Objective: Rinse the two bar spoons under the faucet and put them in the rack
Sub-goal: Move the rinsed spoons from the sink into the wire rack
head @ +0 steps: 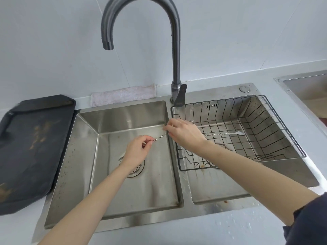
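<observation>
A twisted metal bar spoon [160,137] slants over the left basin [138,195]. My left hand [138,150] pinches its lower part, above the drain [135,169]. My right hand [184,133] pinches its upper end by the divider between the basins. A second bar spoon [223,134] lies across the black wire rack [276,131] in the right basin. Its flat end points right and my right hand hides its left end. The dark faucet [175,55] arches over the left basin with no water running.
A dark tray [33,142] lies on the counter left of the sink. A folded cloth [123,94] sits behind the left basin. The faucet lever [180,94] stands at the back between the basins. Another sink edge [304,82] shows at far right.
</observation>
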`<state>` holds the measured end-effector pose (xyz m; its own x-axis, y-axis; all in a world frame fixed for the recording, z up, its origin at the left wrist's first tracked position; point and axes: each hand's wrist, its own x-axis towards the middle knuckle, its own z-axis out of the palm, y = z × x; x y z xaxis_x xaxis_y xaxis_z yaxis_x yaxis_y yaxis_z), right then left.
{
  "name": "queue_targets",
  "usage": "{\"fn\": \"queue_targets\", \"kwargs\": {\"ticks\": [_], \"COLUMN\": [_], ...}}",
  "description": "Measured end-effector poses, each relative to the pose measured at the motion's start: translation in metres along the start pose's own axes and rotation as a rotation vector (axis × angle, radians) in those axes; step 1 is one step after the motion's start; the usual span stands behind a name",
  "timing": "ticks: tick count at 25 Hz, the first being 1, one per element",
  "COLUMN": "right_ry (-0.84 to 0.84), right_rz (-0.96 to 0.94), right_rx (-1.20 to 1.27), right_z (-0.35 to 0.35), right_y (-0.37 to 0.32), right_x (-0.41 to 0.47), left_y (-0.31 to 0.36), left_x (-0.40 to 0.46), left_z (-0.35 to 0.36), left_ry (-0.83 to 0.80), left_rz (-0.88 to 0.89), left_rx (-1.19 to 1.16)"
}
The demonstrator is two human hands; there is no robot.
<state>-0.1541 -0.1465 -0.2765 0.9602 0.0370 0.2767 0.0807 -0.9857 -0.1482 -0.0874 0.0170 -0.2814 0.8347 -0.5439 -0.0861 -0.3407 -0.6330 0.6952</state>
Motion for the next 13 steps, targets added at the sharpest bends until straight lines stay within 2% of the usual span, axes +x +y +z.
{"fn": "queue_targets", "kwargs": {"ticks": [8, 13], "right_ry": [-0.038, 0.021], "right_rz": [0.026, 0.085], "right_rx": [-0.035, -0.004], "right_z": [-0.008, -0.015], "right_y": [0.009, 0.033], "right_x": [-0.014, -0.028], "left_y": [0.016, 0.032], "left_x": [-0.001, 0.004], "left_z": [0.003, 0.009], "left_ry": [-0.044, -0.044], "left_rz": [0.079, 0.251], "left_rx": [0.036, 0.196]}}
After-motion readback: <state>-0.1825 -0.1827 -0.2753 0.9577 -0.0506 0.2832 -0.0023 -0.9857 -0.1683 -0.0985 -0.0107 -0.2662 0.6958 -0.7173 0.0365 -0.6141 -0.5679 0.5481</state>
